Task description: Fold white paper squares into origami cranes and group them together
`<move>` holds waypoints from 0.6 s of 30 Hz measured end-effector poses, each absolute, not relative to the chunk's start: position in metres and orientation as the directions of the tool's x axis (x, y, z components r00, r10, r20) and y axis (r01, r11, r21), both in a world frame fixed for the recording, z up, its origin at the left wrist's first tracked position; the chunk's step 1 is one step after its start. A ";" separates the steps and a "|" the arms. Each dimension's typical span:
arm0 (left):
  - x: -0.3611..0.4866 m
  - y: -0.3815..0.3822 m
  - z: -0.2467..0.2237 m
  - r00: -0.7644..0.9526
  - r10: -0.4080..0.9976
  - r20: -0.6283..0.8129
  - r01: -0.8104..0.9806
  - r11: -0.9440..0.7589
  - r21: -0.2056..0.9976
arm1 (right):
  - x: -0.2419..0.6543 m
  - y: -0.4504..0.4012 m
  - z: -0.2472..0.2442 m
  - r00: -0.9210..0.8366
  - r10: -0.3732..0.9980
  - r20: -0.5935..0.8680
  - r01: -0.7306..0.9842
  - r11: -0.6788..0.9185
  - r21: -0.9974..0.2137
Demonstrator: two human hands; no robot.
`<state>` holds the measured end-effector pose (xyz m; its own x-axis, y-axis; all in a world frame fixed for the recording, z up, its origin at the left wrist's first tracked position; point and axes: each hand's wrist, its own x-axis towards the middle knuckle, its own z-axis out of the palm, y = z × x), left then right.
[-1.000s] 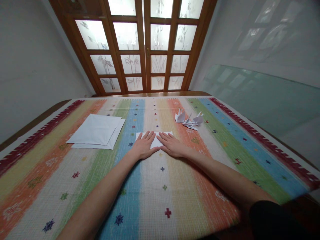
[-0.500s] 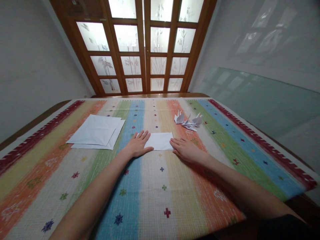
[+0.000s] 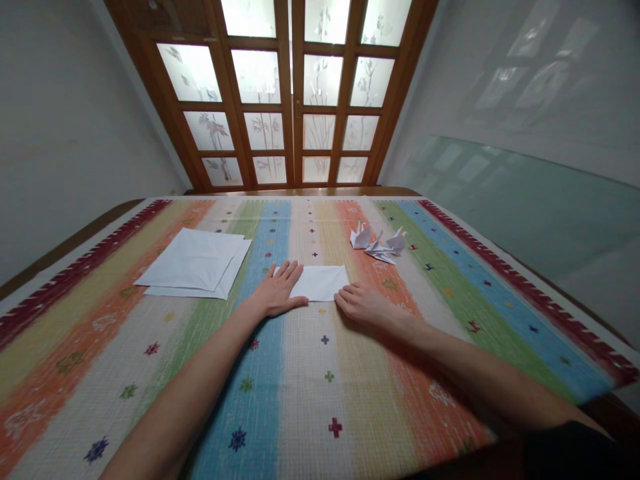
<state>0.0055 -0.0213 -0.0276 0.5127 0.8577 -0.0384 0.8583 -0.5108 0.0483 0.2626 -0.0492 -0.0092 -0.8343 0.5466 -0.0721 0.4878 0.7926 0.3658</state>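
Note:
A white folded paper rectangle (image 3: 320, 283) lies flat near the middle of the striped tablecloth. My left hand (image 3: 278, 291) rests flat on its left end, fingers spread and thumb along the near edge. At the near right corner of the paper is my right hand (image 3: 359, 303), its fingers closed together on that corner. White square sheets (image 3: 193, 260) overlap in a pile to the left. Several folded paper cranes (image 3: 379, 243) sit beyond my right hand.
The striped cloth (image 3: 305, 400) covers a wooden table whose far edge (image 3: 300, 192) faces wood-framed glass doors (image 3: 295, 93). A pale glass panel (image 3: 500, 200) leans by the right wall.
My right hand has slid slightly toward me along the paper's right edge, and its fingers have drawn together at the corner. My left hand has stayed in place.

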 end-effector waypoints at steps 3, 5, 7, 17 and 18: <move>0.008 -0.026 -0.023 0.580 0.810 0.089 0.815 -0.579 -0.042 | 0.260 -0.047 -0.009 -0.840 0.539 -0.061 0.487 0.799 0.353; 0.013 -0.034 -0.018 0.658 0.731 0.180 0.752 -0.648 -0.116 | 0.258 -0.048 -0.010 -0.838 0.545 -0.016 0.508 0.792 0.339; 0.021 -0.043 -0.015 0.719 0.655 0.233 0.692 -0.706 -0.151 | 0.255 -0.049 -0.011 -0.843 0.534 0.069 0.524 0.785 0.329; 0.027 -0.056 -0.008 0.272 0.760 0.590 0.737 -0.559 0.380 | 0.255 -0.059 -0.012 -0.475 0.281 0.834 0.604 0.793 0.077; 0.027 -0.053 0.000 0.091 0.801 0.591 0.669 -0.489 0.560 | 0.256 -0.058 -0.013 -0.453 0.284 0.845 0.621 0.781 0.071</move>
